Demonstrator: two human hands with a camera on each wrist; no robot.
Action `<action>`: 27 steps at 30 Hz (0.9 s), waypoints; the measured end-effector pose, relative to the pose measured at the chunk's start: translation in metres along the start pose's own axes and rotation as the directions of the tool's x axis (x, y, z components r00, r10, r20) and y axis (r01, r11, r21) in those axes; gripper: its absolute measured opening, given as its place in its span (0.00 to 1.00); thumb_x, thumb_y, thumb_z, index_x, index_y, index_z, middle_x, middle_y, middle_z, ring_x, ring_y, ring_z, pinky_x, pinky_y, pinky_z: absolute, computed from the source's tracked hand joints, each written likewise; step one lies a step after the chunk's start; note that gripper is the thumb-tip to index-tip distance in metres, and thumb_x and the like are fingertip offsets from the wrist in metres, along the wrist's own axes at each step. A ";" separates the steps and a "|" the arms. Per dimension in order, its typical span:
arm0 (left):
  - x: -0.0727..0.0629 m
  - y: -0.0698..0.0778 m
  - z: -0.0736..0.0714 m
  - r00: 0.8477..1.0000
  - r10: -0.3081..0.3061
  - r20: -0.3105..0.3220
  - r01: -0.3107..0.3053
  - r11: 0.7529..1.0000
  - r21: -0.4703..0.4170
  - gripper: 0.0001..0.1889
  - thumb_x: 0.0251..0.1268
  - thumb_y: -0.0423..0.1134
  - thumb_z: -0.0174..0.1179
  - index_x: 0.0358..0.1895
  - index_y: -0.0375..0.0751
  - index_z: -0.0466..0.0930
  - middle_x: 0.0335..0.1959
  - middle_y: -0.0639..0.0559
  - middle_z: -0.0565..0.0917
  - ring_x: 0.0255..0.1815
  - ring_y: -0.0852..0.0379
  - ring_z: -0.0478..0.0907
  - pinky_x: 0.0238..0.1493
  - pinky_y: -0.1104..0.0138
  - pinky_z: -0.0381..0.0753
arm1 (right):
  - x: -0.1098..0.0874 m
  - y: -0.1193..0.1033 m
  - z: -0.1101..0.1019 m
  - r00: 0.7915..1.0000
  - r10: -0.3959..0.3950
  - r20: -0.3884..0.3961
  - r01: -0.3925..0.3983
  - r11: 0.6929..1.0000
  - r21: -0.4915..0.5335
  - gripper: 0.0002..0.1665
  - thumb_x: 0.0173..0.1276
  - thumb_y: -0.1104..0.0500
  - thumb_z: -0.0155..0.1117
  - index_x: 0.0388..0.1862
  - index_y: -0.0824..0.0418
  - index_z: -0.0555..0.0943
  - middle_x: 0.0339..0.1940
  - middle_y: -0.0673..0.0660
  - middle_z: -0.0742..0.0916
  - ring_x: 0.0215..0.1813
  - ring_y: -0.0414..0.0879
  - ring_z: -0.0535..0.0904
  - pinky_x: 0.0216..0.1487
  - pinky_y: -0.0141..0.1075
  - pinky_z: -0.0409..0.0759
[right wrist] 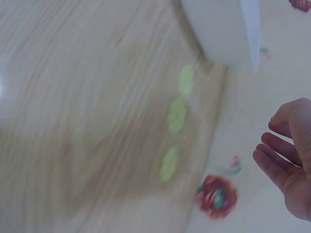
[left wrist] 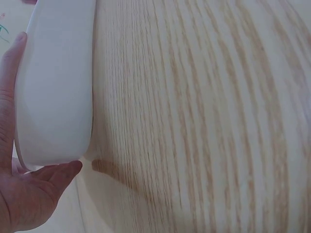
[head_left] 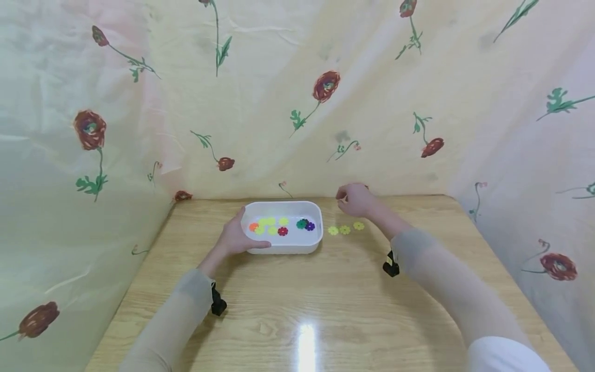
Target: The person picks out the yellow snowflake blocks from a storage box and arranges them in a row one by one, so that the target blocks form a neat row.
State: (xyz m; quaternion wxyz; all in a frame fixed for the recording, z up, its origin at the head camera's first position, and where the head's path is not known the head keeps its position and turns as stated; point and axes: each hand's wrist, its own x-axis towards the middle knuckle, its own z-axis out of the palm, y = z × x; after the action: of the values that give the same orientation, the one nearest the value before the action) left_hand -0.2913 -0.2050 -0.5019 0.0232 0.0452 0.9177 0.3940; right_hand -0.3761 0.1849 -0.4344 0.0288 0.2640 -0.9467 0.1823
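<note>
one tub (head_left: 284, 249), three flower discs (head_left: 345, 230) outside

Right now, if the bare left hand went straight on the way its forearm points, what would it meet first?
The bare left hand would likely meet the white, rounded-rectangular, plastic-looking tub first: it holds that tub's left end, so nothing seems to lie between.

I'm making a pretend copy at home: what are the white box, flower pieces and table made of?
The white box looks like smooth plastic: rounded corners, even walls. The flower pieces are probably plastic too: thin, flat, bright colors, though too small to judge their finish. The table looks like wood, or wood-look sheet: brown grain, glossy bright reflection.
</note>
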 end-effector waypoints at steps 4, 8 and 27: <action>-0.001 -0.001 0.000 1.000 0.007 0.002 -0.007 1.000 0.000 0.77 0.38 0.65 0.86 0.88 0.42 0.43 0.81 0.39 0.68 0.74 0.40 0.71 0.78 0.41 0.70 | 0.014 -0.023 0.005 0.999 -0.040 0.019 0.040 0.999 0.001 0.12 0.71 0.62 0.64 0.46 0.67 0.88 0.47 0.66 0.93 0.48 0.61 0.89 0.55 0.57 0.86; 0.000 -0.002 0.000 1.000 0.014 0.002 -0.014 1.000 -0.003 0.78 0.37 0.67 0.86 0.88 0.41 0.42 0.82 0.38 0.66 0.75 0.40 0.70 0.79 0.41 0.69 | 0.028 -0.039 0.013 0.997 -0.076 0.008 0.076 0.997 -0.029 0.09 0.71 0.62 0.67 0.45 0.65 0.88 0.46 0.63 0.93 0.49 0.58 0.89 0.57 0.52 0.87; -0.003 0.000 0.000 1.000 -0.007 -0.006 0.007 1.000 -0.025 0.74 0.42 0.61 0.86 0.88 0.41 0.45 0.82 0.38 0.66 0.75 0.39 0.70 0.78 0.40 0.70 | 0.064 -0.094 0.052 0.980 -0.089 0.175 0.093 0.996 -0.012 0.15 0.74 0.60 0.68 0.57 0.62 0.87 0.55 0.60 0.92 0.59 0.55 0.87 0.65 0.45 0.85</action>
State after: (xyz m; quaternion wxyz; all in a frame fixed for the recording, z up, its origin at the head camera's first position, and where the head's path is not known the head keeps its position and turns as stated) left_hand -0.2881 -0.2049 -0.5018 0.0222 0.0404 0.9129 0.4056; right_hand -0.3813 0.0603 -0.4426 -0.0433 0.3217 -0.9343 0.1476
